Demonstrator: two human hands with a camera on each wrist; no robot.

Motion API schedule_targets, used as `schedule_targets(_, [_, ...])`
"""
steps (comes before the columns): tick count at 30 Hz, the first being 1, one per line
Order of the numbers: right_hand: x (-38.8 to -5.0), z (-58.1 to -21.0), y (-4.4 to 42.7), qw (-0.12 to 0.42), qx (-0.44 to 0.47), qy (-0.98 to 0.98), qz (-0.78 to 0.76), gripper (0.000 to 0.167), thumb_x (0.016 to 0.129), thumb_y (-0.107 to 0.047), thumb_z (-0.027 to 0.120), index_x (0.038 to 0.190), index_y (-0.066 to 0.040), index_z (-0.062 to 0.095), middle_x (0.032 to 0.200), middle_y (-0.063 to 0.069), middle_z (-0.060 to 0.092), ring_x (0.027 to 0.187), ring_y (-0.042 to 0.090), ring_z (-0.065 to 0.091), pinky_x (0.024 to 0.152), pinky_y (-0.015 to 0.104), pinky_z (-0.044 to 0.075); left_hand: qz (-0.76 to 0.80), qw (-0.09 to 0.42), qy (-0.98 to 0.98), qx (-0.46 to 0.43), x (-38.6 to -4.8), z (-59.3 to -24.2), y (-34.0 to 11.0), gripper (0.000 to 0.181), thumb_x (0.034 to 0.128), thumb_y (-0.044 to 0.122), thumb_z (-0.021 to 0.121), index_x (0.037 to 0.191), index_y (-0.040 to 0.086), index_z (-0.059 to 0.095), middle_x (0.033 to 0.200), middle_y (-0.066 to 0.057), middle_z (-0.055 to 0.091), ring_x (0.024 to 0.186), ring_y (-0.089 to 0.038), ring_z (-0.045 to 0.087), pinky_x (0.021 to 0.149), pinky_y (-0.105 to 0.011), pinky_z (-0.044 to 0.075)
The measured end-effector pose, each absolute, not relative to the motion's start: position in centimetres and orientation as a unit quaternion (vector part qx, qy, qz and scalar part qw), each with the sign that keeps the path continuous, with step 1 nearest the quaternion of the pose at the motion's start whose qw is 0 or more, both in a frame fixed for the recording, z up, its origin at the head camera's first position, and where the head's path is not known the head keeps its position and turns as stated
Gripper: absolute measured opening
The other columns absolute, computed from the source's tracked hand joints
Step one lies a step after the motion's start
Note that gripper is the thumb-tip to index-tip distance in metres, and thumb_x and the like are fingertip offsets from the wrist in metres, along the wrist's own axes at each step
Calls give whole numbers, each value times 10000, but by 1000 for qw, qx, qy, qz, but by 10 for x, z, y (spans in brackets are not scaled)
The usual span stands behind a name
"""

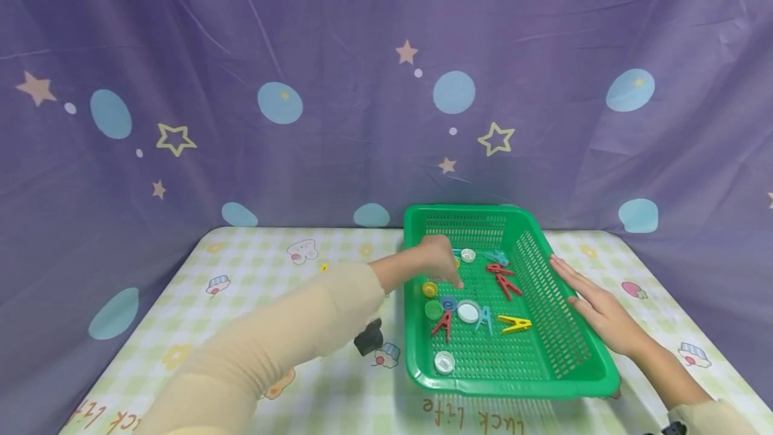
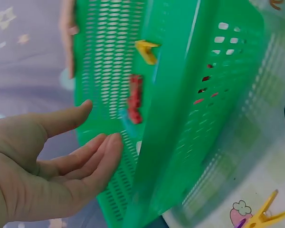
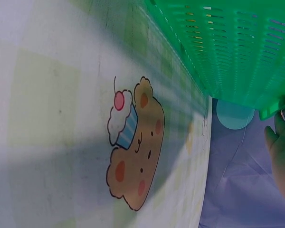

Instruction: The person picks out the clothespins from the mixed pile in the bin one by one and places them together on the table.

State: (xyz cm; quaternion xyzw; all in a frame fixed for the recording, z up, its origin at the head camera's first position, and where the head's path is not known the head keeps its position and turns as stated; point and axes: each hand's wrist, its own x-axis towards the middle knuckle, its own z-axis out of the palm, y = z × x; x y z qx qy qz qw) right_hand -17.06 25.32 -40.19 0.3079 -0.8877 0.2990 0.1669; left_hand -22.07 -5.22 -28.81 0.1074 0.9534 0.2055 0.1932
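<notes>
My left hand [image 1: 437, 257] hangs over the left side of a green plastic basket [image 1: 513, 391]. In the left wrist view its thumb and fingers are apart, with nothing between them. My right hand [image 1: 604, 314] rests against the basket's right rim, fingers extended along it; the right wrist view shows only part of it. Inside the basket lie several clothespins, among them a yellow one [image 1: 514, 324], a blue one [image 1: 485, 320] and a red one [image 1: 443, 325]. Several round caps lie at its left: yellow [image 1: 429, 289], green [image 1: 433, 309], blue [image 1: 449, 303] and white [image 1: 468, 311].
A checked, printed tablecloth [image 1: 338, 381] covers the table. Left of the basket, a yellow clothespin [image 2: 263, 218] lies on the cloth beside a small purple thing; my sleeve mostly hides that area in the head view. A purple curtain [image 1: 362, 86] hangs behind the table.
</notes>
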Motion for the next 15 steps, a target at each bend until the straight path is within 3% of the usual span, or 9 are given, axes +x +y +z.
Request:
schedule_targets(4, [-170,-402,255,165,308,-888,301,534,949,34,443,1472,-3,341,1548,217,320,1451,-100,153,1092,-31,132,171,248,949,97,-229,-300,-30,346,767,211,819,969,3,629,877,-95,700,769,-171,715,636,-211,585])
schedule_targets(8, [-170,-403,256,163,305,-889,302,538,951,29,441,1477,-11,335,1548,217,319,1453,-96,150,1093,-30,128,106,345,928,91,-257,-325,-9,250,762,186,820,936,40,716,912,-69,732,783,-154,707,667,-210,585])
schedule_targets(11, [-171,-404,256,161,302,-890,302,539,952,26,443,1478,-19,336,1551,208,318,1453,-95,152,1096,-28,128,50,407,910,65,-269,-338,3,257,790,171,795,1013,63,727,995,-48,739,853,-139,708,736,-210,583])
schedule_targets(15, [-172,-403,255,159,301,-891,301,539,954,16,444,1480,-28,338,1552,202,320,1450,-100,153,1095,-28,127,25,448,894,5,-253,-327,5,278,868,115,706,1130,25,694,1150,-77,716,1051,-156,690,888,-235,566])
